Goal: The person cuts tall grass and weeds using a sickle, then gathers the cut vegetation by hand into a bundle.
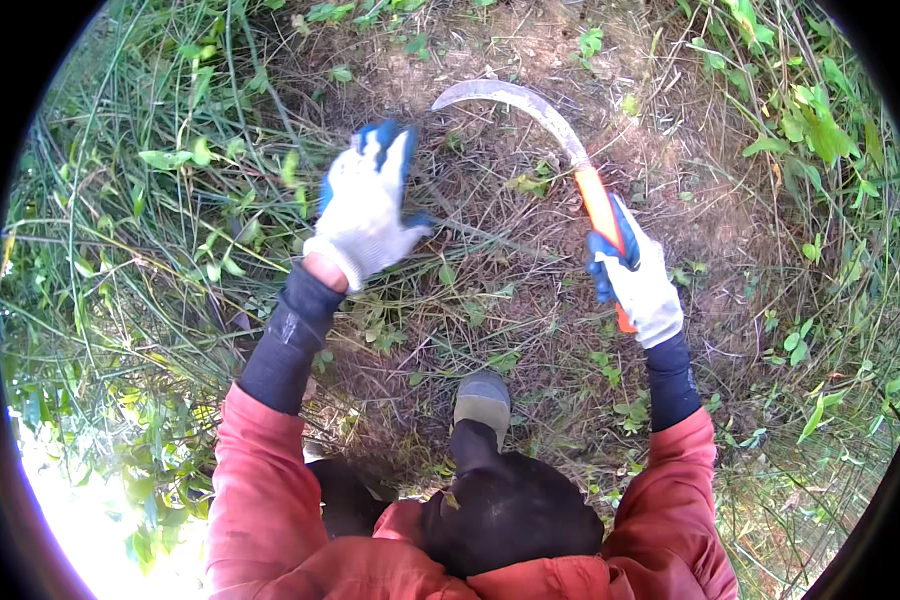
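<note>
My right hand [637, 274], in a white glove with blue coating, is closed around the orange handle of a sickle [600, 206]. The curved, stained metal blade [536, 105] arcs up and leftward, its tip above and to the right of my left hand. My left hand [367, 202], gloved alike, is back up with its fingers and thumb apart, over the edge of the long green grass stems [232, 217]. Nothing shows in it; its palm side is hidden.
Tall grass and leafy plants [817, 127] rise at the right, with denser growth at the left. Cut or fallen dry stems lie on the brown soil [690, 217] between. My shoe [483, 401] stands below the middle, near low weeds.
</note>
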A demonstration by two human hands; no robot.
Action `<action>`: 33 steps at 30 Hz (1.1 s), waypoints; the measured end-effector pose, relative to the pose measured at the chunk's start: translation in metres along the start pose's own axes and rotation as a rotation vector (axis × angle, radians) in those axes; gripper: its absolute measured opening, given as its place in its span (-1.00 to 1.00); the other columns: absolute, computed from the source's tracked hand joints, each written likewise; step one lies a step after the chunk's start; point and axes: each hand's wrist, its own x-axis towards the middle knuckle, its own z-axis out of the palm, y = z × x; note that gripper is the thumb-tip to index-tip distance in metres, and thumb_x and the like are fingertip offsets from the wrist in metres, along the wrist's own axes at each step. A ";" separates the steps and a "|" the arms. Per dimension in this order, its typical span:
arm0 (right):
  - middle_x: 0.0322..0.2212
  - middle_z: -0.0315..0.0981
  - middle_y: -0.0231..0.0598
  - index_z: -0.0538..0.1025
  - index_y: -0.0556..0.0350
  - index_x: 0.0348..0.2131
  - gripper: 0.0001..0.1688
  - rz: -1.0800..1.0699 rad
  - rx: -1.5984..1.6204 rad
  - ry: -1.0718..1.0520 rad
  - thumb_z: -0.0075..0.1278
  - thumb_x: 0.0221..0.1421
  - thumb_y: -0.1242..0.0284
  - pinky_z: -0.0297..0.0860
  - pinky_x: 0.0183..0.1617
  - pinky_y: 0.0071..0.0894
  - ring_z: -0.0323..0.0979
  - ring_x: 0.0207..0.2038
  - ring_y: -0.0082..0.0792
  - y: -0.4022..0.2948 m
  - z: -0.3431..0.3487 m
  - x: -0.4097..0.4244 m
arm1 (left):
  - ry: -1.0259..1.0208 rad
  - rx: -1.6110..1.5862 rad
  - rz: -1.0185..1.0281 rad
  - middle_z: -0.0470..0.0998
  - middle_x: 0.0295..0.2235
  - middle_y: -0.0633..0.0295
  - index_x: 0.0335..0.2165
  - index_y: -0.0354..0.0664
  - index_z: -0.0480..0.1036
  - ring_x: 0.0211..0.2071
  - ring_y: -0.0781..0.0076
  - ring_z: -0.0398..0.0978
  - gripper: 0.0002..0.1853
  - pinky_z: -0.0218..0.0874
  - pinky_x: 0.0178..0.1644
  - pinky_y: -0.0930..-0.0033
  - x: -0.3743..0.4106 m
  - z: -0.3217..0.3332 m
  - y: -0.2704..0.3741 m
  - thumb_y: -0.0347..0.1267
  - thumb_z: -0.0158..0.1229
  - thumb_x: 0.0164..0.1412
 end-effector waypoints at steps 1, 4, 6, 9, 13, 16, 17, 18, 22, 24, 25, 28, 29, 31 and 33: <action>-0.53 0.36 -0.45 0.12 -0.06 0.18 -0.27 0.042 0.005 -0.005 -0.10 0.01 0.62 0.26 -0.59 -0.64 0.23 -0.63 -0.69 -0.007 0.005 -0.001 | 0.033 -0.167 0.069 0.09 0.11 -0.17 0.13 -0.32 -0.01 0.15 -0.08 0.02 0.07 -0.16 0.21 0.08 0.009 0.002 0.005 -0.16 0.36 -0.31; -0.52 0.38 -0.43 0.13 -0.06 0.17 -0.29 0.032 0.117 0.013 -0.08 0.02 0.59 0.26 -0.59 -0.63 0.25 -0.62 -0.69 0.000 0.011 -0.002 | 0.192 -0.345 -0.168 0.00 0.13 -0.27 0.15 -0.40 -0.12 0.18 -0.11 -0.04 0.21 -0.20 0.23 0.10 0.047 0.025 0.021 0.10 0.30 -0.29; -0.50 0.41 -0.38 0.13 -0.04 0.16 -0.29 0.004 0.093 0.042 -0.05 0.01 0.55 0.27 -0.59 -0.59 0.26 -0.60 -0.69 0.004 0.014 -0.002 | 0.063 0.068 -0.343 -0.05 0.15 -0.30 0.16 -0.43 -0.21 0.19 -0.13 -0.06 0.32 -0.21 0.23 0.10 0.063 0.037 0.016 0.26 0.21 -0.29; -0.48 0.47 -0.20 0.14 -0.02 0.15 -0.27 -0.085 -0.248 0.085 0.01 -0.01 0.51 0.32 -0.53 -0.47 0.36 -0.59 -0.55 0.022 0.006 -0.010 | -0.331 0.183 -0.474 0.11 0.11 -0.21 0.17 -0.42 -0.23 0.14 0.03 0.11 0.28 -0.04 0.16 0.15 0.051 0.044 0.021 0.16 0.26 -0.25; -0.45 0.46 0.06 0.20 -0.04 0.11 -0.33 -0.168 -0.464 0.028 0.01 -0.01 0.41 0.35 -0.33 -0.18 0.47 -0.41 -0.04 0.009 0.017 0.014 | -0.222 0.205 -0.455 0.54 -0.45 -0.01 -0.13 -0.40 0.34 -0.35 0.08 0.52 -0.41 0.31 -0.22 0.18 0.043 0.082 -0.005 -0.20 0.12 -0.10; -0.47 0.44 0.12 0.21 -0.11 0.10 -0.36 -0.272 -0.622 0.039 -0.02 0.02 0.28 0.32 -0.29 -0.05 0.43 -0.39 0.11 -0.001 0.040 0.042 | -0.271 0.142 -0.344 0.55 -0.44 0.04 -0.39 -0.21 0.48 -0.35 0.07 0.52 -0.66 0.32 -0.24 0.17 0.042 0.066 -0.016 -0.19 0.14 -0.10; -0.45 0.43 0.14 0.22 -0.13 0.10 -0.37 -0.136 -0.553 -0.010 -0.02 0.02 0.27 0.32 -0.29 -0.05 0.41 -0.38 0.12 0.005 0.041 0.038 | -0.245 0.080 -0.310 0.55 -0.43 0.06 -0.44 -0.18 0.50 -0.35 0.08 0.51 -0.71 0.32 -0.24 0.18 0.043 0.060 -0.022 -0.19 0.14 -0.10; -0.43 0.43 0.16 0.22 -0.14 0.10 -0.37 0.013 -0.498 -0.046 -0.02 0.03 0.27 0.32 -0.29 -0.05 0.40 -0.37 0.13 0.006 0.042 0.030 | -0.272 0.081 -0.268 0.54 -0.44 0.04 -0.45 -0.16 0.49 -0.36 0.07 0.51 -0.72 0.32 -0.24 0.19 0.044 0.055 -0.020 -0.19 0.16 -0.11; -0.48 0.46 0.00 0.23 -0.04 0.10 -0.36 0.040 -0.409 0.013 0.04 0.01 0.40 0.38 -0.38 -0.30 0.47 -0.51 -0.20 0.085 0.019 -0.075 | -0.446 0.129 -0.055 0.53 -0.42 0.09 -0.35 -0.19 0.42 -0.28 0.07 0.47 -0.74 0.19 -0.08 0.06 -0.033 0.036 -0.013 -0.31 0.09 -0.08; -0.55 0.44 -0.24 0.22 0.02 0.11 -0.36 0.275 -0.127 0.007 0.01 0.01 0.50 0.35 -0.47 -0.47 0.36 -0.60 -0.52 0.071 0.019 -0.122 | -0.627 0.205 0.001 0.51 -0.35 0.06 -0.23 -0.21 0.38 -0.15 0.06 0.40 -0.66 0.01 0.08 -0.01 -0.094 0.044 -0.032 -0.37 0.05 -0.08; -0.55 0.43 -0.37 0.21 0.00 0.12 -0.35 0.310 -0.023 0.012 -0.02 0.02 0.57 0.33 -0.52 -0.55 0.32 -0.60 -0.61 0.066 0.020 -0.134 | -0.770 0.248 0.003 0.49 -0.31 0.04 -0.16 -0.22 0.35 -0.08 0.05 0.36 -0.60 -0.09 0.14 -0.05 -0.115 0.048 -0.045 -0.40 0.03 -0.08; -0.56 0.40 -0.39 0.18 0.01 0.14 -0.32 0.138 0.168 0.118 -0.05 0.02 0.63 0.30 -0.55 -0.60 0.29 -0.62 -0.66 0.070 0.028 -0.143 | -0.847 0.344 0.026 0.38 -0.11 -0.02 0.03 -0.24 0.22 0.04 0.01 0.22 -0.39 -0.15 0.19 0.01 -0.119 0.034 -0.034 -0.32 0.07 -0.05; -0.57 0.40 -0.38 0.16 0.02 0.14 -0.32 0.086 0.211 0.148 -0.06 0.02 0.63 0.31 -0.55 -0.60 0.29 -0.62 -0.66 0.061 0.033 -0.140 | -0.772 0.411 0.079 0.32 -0.03 -0.01 0.07 -0.22 0.17 0.06 0.00 0.18 -0.28 -0.17 0.20 0.03 -0.125 0.044 -0.039 -0.22 0.15 -0.08; -0.60 0.37 -0.33 0.10 0.11 0.15 -0.31 0.033 0.297 0.224 -0.04 0.04 0.53 0.34 -0.53 -0.56 0.34 -0.62 -0.58 0.047 0.038 -0.135 | -0.672 0.348 0.080 0.31 -0.03 -0.02 0.07 -0.19 0.17 0.06 0.03 0.20 -0.34 -0.10 0.17 0.03 -0.099 0.012 -0.007 -0.22 0.11 -0.01; -0.61 0.36 -0.32 0.08 0.16 0.15 -0.29 -0.109 0.333 0.288 -0.03 0.05 0.46 0.34 -0.53 -0.54 0.35 -0.63 -0.54 0.039 0.039 -0.135 | -0.471 0.237 0.096 0.30 -0.01 0.00 0.10 -0.13 0.13 0.06 0.04 0.19 -0.18 -0.11 0.17 0.10 -0.088 -0.003 0.016 -0.11 0.22 -0.12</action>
